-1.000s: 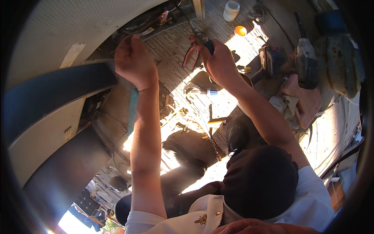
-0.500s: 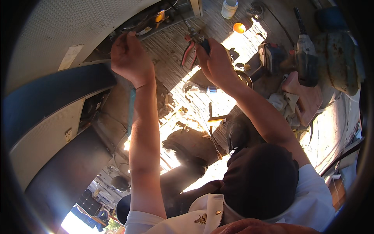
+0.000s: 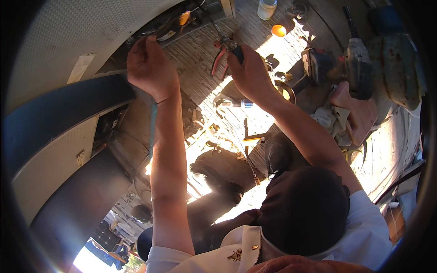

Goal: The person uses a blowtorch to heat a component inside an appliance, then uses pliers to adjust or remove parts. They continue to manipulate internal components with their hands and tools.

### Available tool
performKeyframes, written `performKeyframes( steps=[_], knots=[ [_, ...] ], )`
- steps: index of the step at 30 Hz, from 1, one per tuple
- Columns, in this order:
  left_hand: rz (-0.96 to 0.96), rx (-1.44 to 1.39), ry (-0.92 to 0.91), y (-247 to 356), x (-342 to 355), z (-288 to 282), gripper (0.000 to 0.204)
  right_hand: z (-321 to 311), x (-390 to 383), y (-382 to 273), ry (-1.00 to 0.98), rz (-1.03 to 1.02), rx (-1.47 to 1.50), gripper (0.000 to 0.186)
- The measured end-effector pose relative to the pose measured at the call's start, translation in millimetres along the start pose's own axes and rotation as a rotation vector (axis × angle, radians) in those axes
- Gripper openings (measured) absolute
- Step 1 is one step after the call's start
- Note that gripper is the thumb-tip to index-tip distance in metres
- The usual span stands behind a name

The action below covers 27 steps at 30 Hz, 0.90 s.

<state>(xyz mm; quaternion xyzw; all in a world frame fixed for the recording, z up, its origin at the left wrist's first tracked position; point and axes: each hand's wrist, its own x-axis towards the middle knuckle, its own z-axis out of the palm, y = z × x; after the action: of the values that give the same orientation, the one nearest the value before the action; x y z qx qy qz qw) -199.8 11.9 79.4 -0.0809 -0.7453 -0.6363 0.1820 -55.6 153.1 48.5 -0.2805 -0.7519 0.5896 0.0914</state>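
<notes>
My left hand (image 3: pixel 150 68) is raised to the open slot of a large grey machine (image 3: pixel 68 36), its fingers pinched on a thin dark wire (image 3: pixel 159 31) that runs along the slot. To the right, my right hand (image 3: pixel 249 73) grips red-handled pliers (image 3: pixel 222 51), whose jaws point up at a wire near the slot's right end. A small orange part (image 3: pixel 184 18) sits inside the slot between the two hands. Both forearms reach up from the lower edge.
On the ribbed floor lie a white container (image 3: pixel 266 8), an orange round cap (image 3: pixel 278 30), a power drill (image 3: pixel 357 68), a black box (image 3: pixel 314 63), crumpled rags (image 3: pixel 339 118) and loose hand tools (image 3: pixel 249 139). My dark shoe (image 3: pixel 277 154) rests below them.
Both hands have moved up toward the machine's slot. The pliers have risen with the right hand and now reach the wire at the slot's right end.
</notes>
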Motion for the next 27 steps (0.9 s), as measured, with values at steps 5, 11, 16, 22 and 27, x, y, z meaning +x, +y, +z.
performKeyframes(
  steps=[5,11,16,22,27],
  knots=[
    [-0.011,-0.003,0.01,2,0,1,0.013,4,-2,1,0.02,0.011,0.022,0.025],
    [-0.017,-0.031,0.005,3,0,2,0.012,17,-9,10,0.059,0.034,0.036,0.027],
    [-0.008,-0.034,0.006,0,1,0,0.012,15,-8,10,0.016,0.056,0.026,0.025],
    [-0.016,0.006,-0.001,1,-3,2,0.013,20,-9,15,0.061,0.061,0.048,0.024],
    [-0.024,0.009,-0.003,2,-1,2,0.013,21,-9,16,0.063,0.062,0.05,0.025]
  ],
)
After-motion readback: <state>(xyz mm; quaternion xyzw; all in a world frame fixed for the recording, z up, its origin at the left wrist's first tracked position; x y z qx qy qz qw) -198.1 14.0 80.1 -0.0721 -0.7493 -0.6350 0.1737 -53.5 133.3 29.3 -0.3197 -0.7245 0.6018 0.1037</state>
